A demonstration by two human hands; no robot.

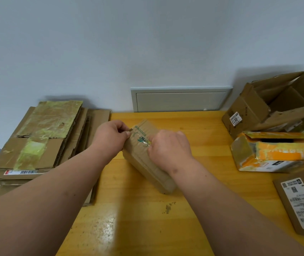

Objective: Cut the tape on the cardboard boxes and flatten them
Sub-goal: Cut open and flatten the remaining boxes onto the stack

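A small brown cardboard box [147, 161] with green print lies tilted on the yellow table [138, 218], in the middle. My left hand [108, 137] pinches the box's far left corner between thumb and fingers. My right hand [167, 146] has its fingers curled on the box's top face and pinches a strip of clear tape [146, 143] there. No cutting tool is visible in either hand.
A stack of flattened boxes [42, 145] lies at the left table edge. At the right stand an open brown box [277, 106], an orange taped box [273, 154] and a brown labelled box [302, 200]. A grey wall panel [180, 100] is behind the table.
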